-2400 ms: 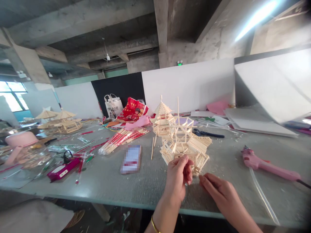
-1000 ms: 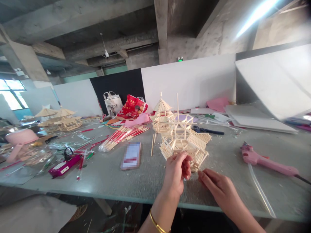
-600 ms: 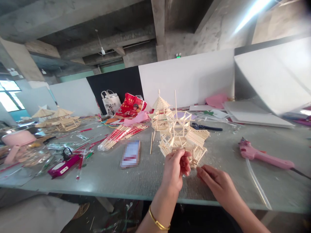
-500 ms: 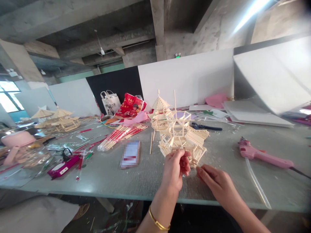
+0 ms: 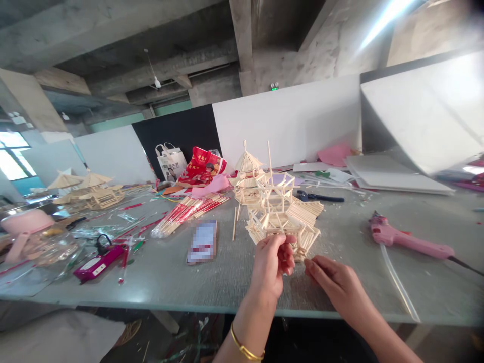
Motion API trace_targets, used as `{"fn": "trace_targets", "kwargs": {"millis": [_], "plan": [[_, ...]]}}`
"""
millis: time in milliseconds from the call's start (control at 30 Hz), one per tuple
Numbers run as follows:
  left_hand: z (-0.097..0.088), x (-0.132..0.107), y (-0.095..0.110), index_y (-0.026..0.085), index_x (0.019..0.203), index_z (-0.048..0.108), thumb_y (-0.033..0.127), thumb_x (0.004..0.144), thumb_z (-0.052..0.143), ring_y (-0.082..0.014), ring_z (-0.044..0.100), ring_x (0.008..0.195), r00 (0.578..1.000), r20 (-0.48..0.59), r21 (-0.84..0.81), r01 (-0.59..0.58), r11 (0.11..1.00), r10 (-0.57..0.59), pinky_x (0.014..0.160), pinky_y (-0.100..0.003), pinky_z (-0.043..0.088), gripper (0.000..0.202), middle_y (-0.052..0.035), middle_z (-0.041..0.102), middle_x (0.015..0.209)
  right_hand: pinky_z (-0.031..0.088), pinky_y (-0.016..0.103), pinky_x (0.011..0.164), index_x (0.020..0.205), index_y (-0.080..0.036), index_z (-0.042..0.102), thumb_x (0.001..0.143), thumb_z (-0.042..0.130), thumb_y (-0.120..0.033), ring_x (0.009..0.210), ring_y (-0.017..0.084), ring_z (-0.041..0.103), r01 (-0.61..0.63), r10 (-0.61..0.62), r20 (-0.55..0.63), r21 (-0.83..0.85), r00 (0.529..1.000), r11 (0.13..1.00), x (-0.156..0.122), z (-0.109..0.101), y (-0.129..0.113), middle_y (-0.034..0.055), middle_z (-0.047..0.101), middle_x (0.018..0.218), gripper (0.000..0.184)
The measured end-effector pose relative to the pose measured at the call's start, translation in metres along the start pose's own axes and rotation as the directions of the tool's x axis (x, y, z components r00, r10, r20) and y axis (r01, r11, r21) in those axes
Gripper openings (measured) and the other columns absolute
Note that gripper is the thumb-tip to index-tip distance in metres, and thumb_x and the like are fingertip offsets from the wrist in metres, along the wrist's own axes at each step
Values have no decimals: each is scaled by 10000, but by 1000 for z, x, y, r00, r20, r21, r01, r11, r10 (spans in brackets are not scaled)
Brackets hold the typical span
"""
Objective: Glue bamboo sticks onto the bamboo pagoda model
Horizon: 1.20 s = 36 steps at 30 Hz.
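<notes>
A pale wooden-stick pavilion model [image 5: 282, 214] stands on the grey table [image 5: 170, 277] in front of me. My left hand [image 5: 271, 264], with a gold bangle on its wrist, is closed in a pinch against the model's near lower edge. My right hand [image 5: 335, 285] rests on the table just right of it, fingers curled together with their tips close to the model's base. Whether the right fingers hold anything is hidden. A second, smaller stick pavilion [image 5: 247, 174] stands right behind the first.
A pink glue gun [image 5: 406, 241] with a clear tube lies to the right. A phone [image 5: 203, 241], a bundle of wrapped chopsticks [image 5: 187, 212], a magenta tool [image 5: 99, 262] and a pink bowl [image 5: 26, 222] lie to the left. Black pliers [image 5: 319, 197], paper sheets and bags sit farther back.
Both hands have stayed at the model's near edge, the left keeping its pinch. The view has drifted slightly; nothing on the table has moved.
</notes>
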<state>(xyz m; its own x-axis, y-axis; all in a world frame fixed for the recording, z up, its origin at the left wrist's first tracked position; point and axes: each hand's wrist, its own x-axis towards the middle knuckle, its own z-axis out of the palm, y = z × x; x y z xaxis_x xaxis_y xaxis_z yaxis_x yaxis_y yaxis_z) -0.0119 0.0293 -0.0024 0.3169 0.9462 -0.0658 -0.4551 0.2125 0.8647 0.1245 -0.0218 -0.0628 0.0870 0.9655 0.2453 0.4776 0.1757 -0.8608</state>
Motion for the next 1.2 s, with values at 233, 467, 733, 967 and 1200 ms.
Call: {"fn": "trace_targets", "kwargs": {"millis": [233, 467, 733, 967, 1200], "plan": [[-2, 2, -1, 70, 738, 681, 298, 743, 564, -50, 427, 356, 1000, 5, 0, -1, 1000, 1, 315, -171, 246, 257, 27, 499, 499, 256, 221, 511, 625, -177, 417, 888, 392, -516, 546, 95, 333, 6, -6, -5, -5, 1000, 1000, 0, -1, -2, -34, 357, 572, 430], [-2, 3, -1, 73, 733, 681, 302, 754, 562, -50, 433, 356, 1000, 12, 5, -7, 1000, 7, 315, -167, 245, 258, 26, 505, 498, 256, 221, 510, 629, -177, 412, 891, 382, -528, 538, 90, 330, 1, -1, -4, -3, 1000, 1000, -1, -1, -4, -38, 361, 570, 439], [-1, 3, 1, 73, 726, 683, 324, 770, 562, -49, 434, 351, 1000, 5, 14, -4, 1000, 4, 313, -163, 255, 282, 26, 504, 482, 261, 220, 516, 616, -174, 414, 894, 381, -513, 550, 94, 338, 7, -7, -9, -3, 1000, 1000, -1, -2, -5, -32, 368, 573, 439], [0, 1, 0, 72, 732, 685, 330, 762, 573, -49, 435, 349, 1000, 5, 15, -1, 1000, 1, 310, -162, 252, 283, 25, 506, 486, 263, 218, 511, 616, -174, 410, 894, 379, -514, 543, 93, 341, 0, 0, -6, -2, 1000, 1000, 0, -1, -5, -32, 369, 569, 440], [-2, 4, -2, 82, 735, 677, 321, 758, 584, -49, 428, 361, 1000, 15, 7, -6, 1000, 6, 318, -162, 248, 258, 29, 499, 498, 256, 227, 522, 626, -174, 409, 895, 371, -529, 555, 97, 337, 4, -4, 2, -6, 1000, 1000, 0, -1, -5, -31, 354, 578, 447]]}}
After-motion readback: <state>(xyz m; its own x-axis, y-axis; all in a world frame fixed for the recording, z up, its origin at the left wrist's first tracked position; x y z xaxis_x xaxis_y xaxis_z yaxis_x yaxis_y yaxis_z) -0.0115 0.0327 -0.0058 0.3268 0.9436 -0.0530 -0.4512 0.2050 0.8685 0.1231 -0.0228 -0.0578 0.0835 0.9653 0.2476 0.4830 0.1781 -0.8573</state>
